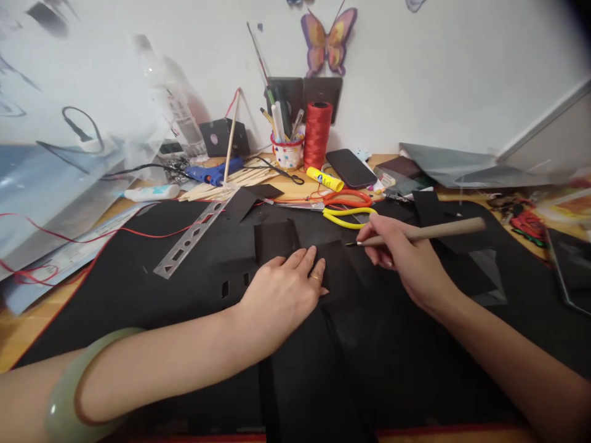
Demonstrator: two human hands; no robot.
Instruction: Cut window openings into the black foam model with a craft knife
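Observation:
My left hand (289, 289) lies flat on folded black card (277, 237), its fingers stretched out and pressing it to the black mat (194, 314). A ring is on one finger and a pale green bangle (69, 381) circles the forearm. My right hand (406, 252) is closed around a pen-like tool (443, 229) with a thick grey-brown handle. Its thin dark tip points left, close to the right edge of a black card flap (335, 258); whether they touch I cannot tell. Two small slots show in the black card left of my left hand.
Yellow-and-orange-handled scissors (348, 218) lie beyond my hands. A metal stencil ruler (187, 243) is at the left. Farther back are a blue glue gun (215, 171), a pen cup (287, 151), a red thread spool (317, 135), a glue stick (324, 179) and a phone (351, 168).

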